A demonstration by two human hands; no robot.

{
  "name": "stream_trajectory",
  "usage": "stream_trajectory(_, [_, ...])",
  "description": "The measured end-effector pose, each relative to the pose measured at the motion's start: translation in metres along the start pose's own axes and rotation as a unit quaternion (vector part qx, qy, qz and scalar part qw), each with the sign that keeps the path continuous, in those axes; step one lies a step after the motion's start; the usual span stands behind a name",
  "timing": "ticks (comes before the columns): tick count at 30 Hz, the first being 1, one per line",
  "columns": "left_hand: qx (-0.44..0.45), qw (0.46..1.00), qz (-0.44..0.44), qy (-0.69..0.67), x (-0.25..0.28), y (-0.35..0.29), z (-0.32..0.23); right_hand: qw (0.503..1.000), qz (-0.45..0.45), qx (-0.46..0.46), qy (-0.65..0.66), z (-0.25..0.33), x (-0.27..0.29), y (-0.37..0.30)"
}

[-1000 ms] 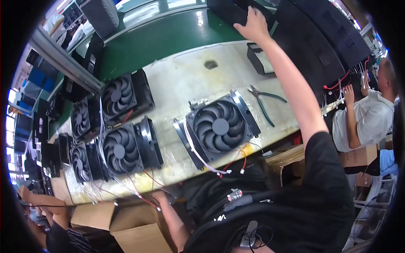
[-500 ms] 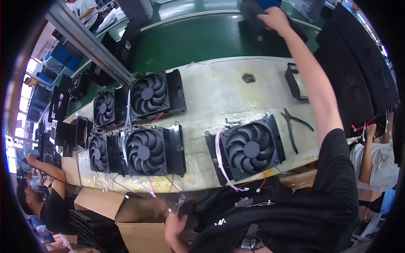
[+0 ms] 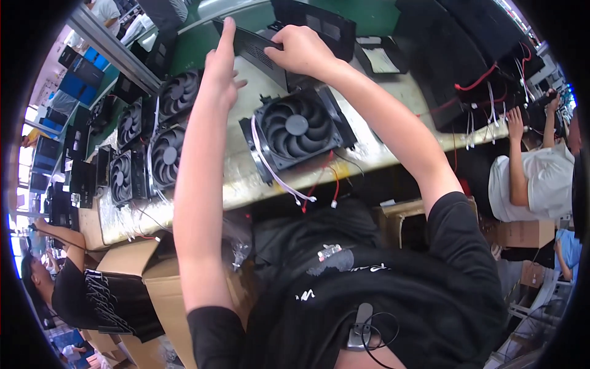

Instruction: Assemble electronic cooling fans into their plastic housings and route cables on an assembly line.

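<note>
My right hand (image 3: 301,50) grips the edge of a black slotted panel (image 3: 261,54), held tilted above the far side of the table. My left hand (image 3: 221,71) is at the panel's left end, fingers stretched and apart; whether it touches the panel is unclear. Just nearer to me lies a black fan unit (image 3: 298,126) on a dark bracket, its white and red wires hanging over the table's front edge. More fan units, among them one black fan (image 3: 167,157), stand in a group to the left, partly hidden by my left forearm.
Behind the held panel stands another black panel (image 3: 322,27). A black frame with a white sheet (image 3: 382,60) lies to its right. Large black cases (image 3: 452,58) with loose wires fill the right side. Cardboard boxes (image 3: 166,295) stand below the table. Co-workers are at both sides.
My right hand has come back from the far green surface, bringing the black panel toward me. My left hand has risen from the lower edge to the panel. The view has swung to the right.
</note>
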State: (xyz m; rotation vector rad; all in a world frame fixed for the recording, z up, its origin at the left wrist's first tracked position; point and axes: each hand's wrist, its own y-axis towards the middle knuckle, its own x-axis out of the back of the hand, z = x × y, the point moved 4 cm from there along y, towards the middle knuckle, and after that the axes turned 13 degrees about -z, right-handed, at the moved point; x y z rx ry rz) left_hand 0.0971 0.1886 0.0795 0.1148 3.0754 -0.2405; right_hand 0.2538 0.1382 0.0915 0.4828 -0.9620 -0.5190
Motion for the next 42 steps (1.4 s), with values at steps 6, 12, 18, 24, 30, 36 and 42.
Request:
stream_trajectory(6, [0.178, 0.979, 0.069, -0.072, -0.051, 0.059, 0.054, 0.977, -0.196, 0.070, 0.038, -0.002, 0.073, -0.071])
stream_trajectory(12, [0.187, 0.978, 0.073, -0.056, -0.066, 0.082, 0.051, 0.959, 0.066, 0.259, -0.095, 0.058, 0.041, -0.180])
stream_trajectory(18, [0.197, 0.966, 0.039, -0.165, -0.072, 0.069, 0.056, 0.939, 0.030, 0.305, -0.157, 0.051, 0.020, -0.179])
stream_trajectory(24, [0.227, 0.956, 0.113, -0.150, -0.062, 0.079, 0.054, 0.969, 0.096, 0.226, -0.001, 0.029, 0.094, -0.166])
stream_trajectory(30, [0.165, 0.960, 0.037, -0.221, -0.060, 0.048, 0.062, 0.914, -0.090, -0.188, 0.348, 0.003, 0.179, -0.224])
stream_trajectory(36, [0.052, 0.969, -0.010, -0.240, -0.029, -0.053, 0.073, 0.578, -0.219, -0.301, 0.726, 0.003, 0.184, -0.288])
stream_trajectory(42, [0.108, 0.974, -0.024, -0.200, 0.012, -0.121, 0.096, 0.440, -0.202, -0.390, 0.784, -0.009, 0.171, -0.327])
